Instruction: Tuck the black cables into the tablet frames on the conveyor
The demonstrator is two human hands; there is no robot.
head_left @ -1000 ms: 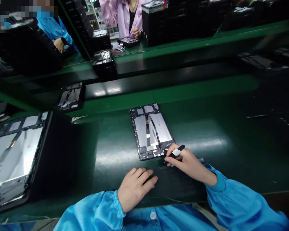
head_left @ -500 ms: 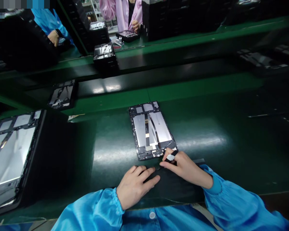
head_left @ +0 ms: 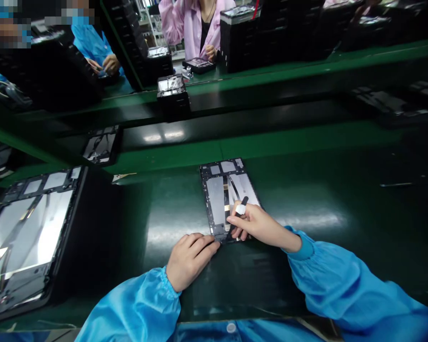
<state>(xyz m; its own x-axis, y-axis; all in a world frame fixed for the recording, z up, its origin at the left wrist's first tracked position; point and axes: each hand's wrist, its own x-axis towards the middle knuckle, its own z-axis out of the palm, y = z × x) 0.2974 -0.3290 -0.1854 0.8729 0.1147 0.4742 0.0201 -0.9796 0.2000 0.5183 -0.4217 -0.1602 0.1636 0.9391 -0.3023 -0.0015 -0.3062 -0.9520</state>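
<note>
An opened tablet (head_left: 214,197) lies face down on the green bench, its silver inside and dark ribbon cables showing. My right hand (head_left: 255,223) is over its lower end, fingers closed around slim black tweezers (head_left: 245,201); their tips are hidden by the fingers. Something white covers a fingertip of that hand. My left hand (head_left: 190,259) rests flat with fingers stretched out, the fingertips at the tablet's lower left corner. Below the tablet, a dark flat sheet (head_left: 242,289) lies on the bench, hard to make out.
At the left rises a tall stack of opened tablets in black trays (head_left: 32,228). A further tray with a tablet (head_left: 100,145) sits behind it. Across the bench, a person in pink (head_left: 203,33) and another in blue work among dark stacks. A thin rod (head_left: 395,185) lies at right.
My right hand has moved up and left with the tweezers, from below the tablet onto its lower end. My left hand has shifted to the tablet's lower left corner. The view has shifted slightly.
</note>
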